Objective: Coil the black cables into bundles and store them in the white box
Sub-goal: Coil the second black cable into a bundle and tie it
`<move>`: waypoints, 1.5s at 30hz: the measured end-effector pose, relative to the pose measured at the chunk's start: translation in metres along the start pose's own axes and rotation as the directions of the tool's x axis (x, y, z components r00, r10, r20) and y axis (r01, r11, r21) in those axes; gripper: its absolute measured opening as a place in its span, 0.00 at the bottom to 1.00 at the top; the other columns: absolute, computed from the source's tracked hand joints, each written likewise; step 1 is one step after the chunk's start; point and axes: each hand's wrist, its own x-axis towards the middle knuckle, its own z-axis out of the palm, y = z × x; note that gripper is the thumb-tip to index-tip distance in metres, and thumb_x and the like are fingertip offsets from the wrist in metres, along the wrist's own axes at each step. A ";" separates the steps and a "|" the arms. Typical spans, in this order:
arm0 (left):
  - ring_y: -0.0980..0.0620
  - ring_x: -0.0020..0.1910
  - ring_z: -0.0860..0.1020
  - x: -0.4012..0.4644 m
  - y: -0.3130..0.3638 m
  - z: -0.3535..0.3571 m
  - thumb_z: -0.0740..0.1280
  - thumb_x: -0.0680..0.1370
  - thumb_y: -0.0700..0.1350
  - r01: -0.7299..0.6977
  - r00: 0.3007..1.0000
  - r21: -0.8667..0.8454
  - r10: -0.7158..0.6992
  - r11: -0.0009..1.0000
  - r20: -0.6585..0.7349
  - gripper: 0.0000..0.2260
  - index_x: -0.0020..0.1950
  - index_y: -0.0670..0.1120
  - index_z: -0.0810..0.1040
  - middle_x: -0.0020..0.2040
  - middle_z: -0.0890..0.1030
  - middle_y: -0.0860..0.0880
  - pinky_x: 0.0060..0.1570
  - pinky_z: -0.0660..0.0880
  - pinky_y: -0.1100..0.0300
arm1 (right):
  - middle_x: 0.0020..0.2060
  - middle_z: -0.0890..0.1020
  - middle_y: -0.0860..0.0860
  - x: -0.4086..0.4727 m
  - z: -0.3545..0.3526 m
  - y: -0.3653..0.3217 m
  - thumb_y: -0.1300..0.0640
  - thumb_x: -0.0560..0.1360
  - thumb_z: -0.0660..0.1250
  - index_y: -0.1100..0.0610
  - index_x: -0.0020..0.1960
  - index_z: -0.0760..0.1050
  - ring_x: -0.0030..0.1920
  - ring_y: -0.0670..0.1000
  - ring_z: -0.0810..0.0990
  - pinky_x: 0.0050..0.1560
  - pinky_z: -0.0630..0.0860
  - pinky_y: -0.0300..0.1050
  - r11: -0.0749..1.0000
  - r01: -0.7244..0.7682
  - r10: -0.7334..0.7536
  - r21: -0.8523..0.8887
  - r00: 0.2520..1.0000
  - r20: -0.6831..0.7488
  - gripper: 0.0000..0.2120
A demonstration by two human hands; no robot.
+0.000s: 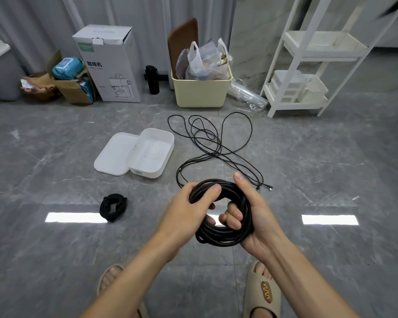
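A thick black coil [223, 214] is held in mid-air, near and centre, above the floor [55, 249]. It is gripped by both hands. The left hand [189, 210] is closed over the coil's upper left arc, thumb laid across the strands. The right hand [251, 216] is wrapped round the right arc, fingers [233, 218] curled through the centre of the loop and thumb raised along the far edge. No loose tail can be made out, so the winding is judged complete or nearly so; whether the end is tucked cannot be told.

The step in hand is judged to be the finishing of this bundle. The next move calls for the coil to be kept tight, carried far and left, and laid in the box [152, 152] without springing open.

The box stands open on the floor, its lid [114, 154] lying flat against its left side; nothing is seen inside it. A smaller finished bundle [113, 206] lies near and left of the hands, not yet stored. A thin loose cable [211, 138] is sprawled in wide loops to the right of the box, uncoiled, its plugs [265, 187] just beyond the right hand.

About two thirds of the coiling is judged done; storing is not begun.
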 end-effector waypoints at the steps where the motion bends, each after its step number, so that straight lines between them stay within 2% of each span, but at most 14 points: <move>1: 0.53 0.35 0.83 0.000 0.000 -0.001 0.70 0.73 0.62 -0.047 0.999 0.036 0.047 0.998 -0.008 0.13 0.50 0.56 0.82 0.40 0.84 0.53 0.38 0.76 0.58 | 0.19 0.65 0.50 -0.001 -0.001 -0.001 0.38 0.67 0.72 0.56 0.40 0.78 0.19 0.49 0.64 0.34 0.68 0.43 1.000 -0.011 0.011 -0.006 1.000 0.022 0.20; 5: 0.52 0.31 0.81 0.004 0.007 -0.014 0.72 0.73 0.60 -0.107 0.990 0.087 0.098 0.990 0.105 0.10 0.47 0.56 0.84 0.37 0.83 0.51 0.33 0.75 0.62 | 0.23 0.72 0.55 -0.006 -0.007 -0.008 0.33 0.72 0.68 0.59 0.44 0.83 0.24 0.54 0.73 0.38 0.77 0.46 0.984 -0.180 0.176 0.004 0.967 0.184 0.27; 8: 0.55 0.30 0.79 0.004 0.007 -0.017 0.72 0.73 0.59 -0.117 0.980 0.129 0.094 0.985 0.176 0.10 0.46 0.54 0.85 0.37 0.83 0.52 0.33 0.74 0.64 | 0.24 0.74 0.56 -0.006 -0.011 -0.009 0.33 0.72 0.67 0.64 0.45 0.82 0.25 0.56 0.75 0.47 0.73 0.50 0.957 -0.267 0.285 -0.112 0.936 0.205 0.31; 10: 0.56 0.31 0.79 0.005 0.007 -0.017 0.72 0.74 0.58 -0.099 0.981 0.100 0.080 0.990 0.176 0.11 0.48 0.53 0.85 0.38 0.84 0.51 0.32 0.74 0.65 | 0.20 0.70 0.54 -0.004 -0.008 -0.007 0.35 0.72 0.68 0.63 0.40 0.81 0.23 0.53 0.72 0.45 0.69 0.48 0.963 -0.235 0.257 -0.132 0.949 0.181 0.29; 13: 0.53 0.34 0.79 0.004 0.012 -0.017 0.67 0.75 0.61 0.049 0.977 -0.075 -0.032 0.996 0.210 0.16 0.49 0.50 0.85 0.41 0.84 0.49 0.35 0.74 0.60 | 0.18 0.65 0.52 -0.001 -0.003 -0.005 0.36 0.71 0.68 0.63 0.36 0.79 0.19 0.50 0.67 0.35 0.66 0.44 0.992 -0.110 0.116 -0.057 0.987 0.109 0.28; 16: 0.49 0.33 0.76 0.003 0.013 -0.012 0.62 0.76 0.63 0.223 0.953 -0.410 -0.108 0.884 0.284 0.22 0.46 0.45 0.83 0.38 0.79 0.46 0.37 0.74 0.58 | 0.16 0.63 0.52 -0.002 0.003 -0.004 0.37 0.70 0.68 0.63 0.33 0.77 0.18 0.50 0.66 0.29 0.71 0.42 0.993 -0.026 0.021 0.116 0.999 0.039 0.27; 19: 0.50 0.29 0.73 0.003 0.008 0.004 0.60 0.78 0.63 0.212 0.975 -0.559 -0.133 0.802 0.178 0.23 0.39 0.44 0.76 0.33 0.74 0.47 0.39 0.73 0.57 | 0.18 0.64 0.53 -0.002 0.007 0.001 0.37 0.70 0.69 0.63 0.35 0.76 0.22 0.53 0.69 0.34 0.75 0.45 0.985 0.029 -0.028 0.172 1.000 -0.007 0.27; 23: 0.52 0.20 0.63 0.004 0.005 0.012 0.58 0.78 0.62 0.120 0.976 -0.592 -0.205 0.797 -0.077 0.25 0.28 0.48 0.69 0.24 0.64 0.49 0.26 0.68 0.60 | 0.22 0.69 0.55 -0.006 0.007 0.003 0.40 0.71 0.70 0.65 0.40 0.77 0.28 0.56 0.71 0.39 0.78 0.47 0.990 -0.074 0.060 0.123 0.992 0.111 0.25; 26: 0.52 0.19 0.57 0.004 0.008 0.005 0.55 0.78 0.63 0.121 0.969 -0.596 -0.226 0.793 -0.103 0.26 0.27 0.46 0.68 0.22 0.60 0.49 0.21 0.63 0.63 | 0.30 0.78 0.59 -0.012 -0.001 -0.010 0.41 0.72 0.71 0.67 0.45 0.82 0.31 0.58 0.78 0.41 0.80 0.48 0.974 -0.218 0.194 0.056 0.941 0.277 0.26; 29: 0.52 0.20 0.57 0.005 0.008 0.003 0.53 0.77 0.65 0.139 0.980 -0.388 -0.182 0.911 -0.077 0.26 0.35 0.44 0.71 0.22 0.61 0.49 0.24 0.60 0.61 | 0.36 0.80 0.61 -0.012 -0.003 -0.012 0.36 0.74 0.67 0.64 0.51 0.83 0.31 0.56 0.79 0.51 0.76 0.51 0.968 -0.186 0.236 -0.168 0.903 0.359 0.30; 32: 0.51 0.20 0.60 0.006 0.006 0.005 0.53 0.78 0.66 0.166 0.984 -0.289 -0.180 0.943 -0.022 0.26 0.39 0.44 0.73 0.23 0.65 0.48 0.25 0.64 0.60 | 0.27 0.75 0.59 -0.011 0.003 -0.004 0.33 0.67 0.73 0.62 0.38 0.77 0.23 0.52 0.74 0.42 0.76 0.47 0.955 -0.113 0.179 -0.275 0.957 0.230 0.30; 36: 0.50 0.25 0.71 0.010 0.001 0.001 0.54 0.78 0.66 0.159 0.987 -0.379 -0.147 0.912 0.059 0.29 0.35 0.45 0.80 0.28 0.73 0.46 0.30 0.72 0.57 | 0.20 0.70 0.50 -0.009 0.010 0.004 0.39 0.63 0.76 0.58 0.30 0.74 0.17 0.46 0.65 0.27 0.68 0.38 0.995 -0.065 0.071 -0.073 0.993 0.090 0.23; 39: 0.48 0.27 0.73 0.011 -0.005 0.005 0.58 0.78 0.64 0.206 0.977 -0.527 -0.207 0.825 0.057 0.26 0.43 0.42 0.79 0.31 0.74 0.46 0.31 0.74 0.55 | 0.19 0.66 0.51 -0.006 0.013 0.006 0.39 0.60 0.77 0.58 0.31 0.70 0.17 0.47 0.67 0.24 0.69 0.36 0.995 -0.043 0.041 0.085 0.999 0.024 0.25; 45: 0.51 0.21 0.63 0.013 -0.007 0.008 0.58 0.79 0.60 0.218 0.964 -0.468 -0.263 0.856 -0.032 0.28 0.25 0.45 0.75 0.23 0.64 0.48 0.23 0.69 0.60 | 0.24 0.77 0.56 -0.014 0.004 -0.010 0.26 0.66 0.67 0.63 0.33 0.77 0.25 0.54 0.78 0.36 0.79 0.44 0.978 -0.206 0.203 -0.024 0.932 0.300 0.36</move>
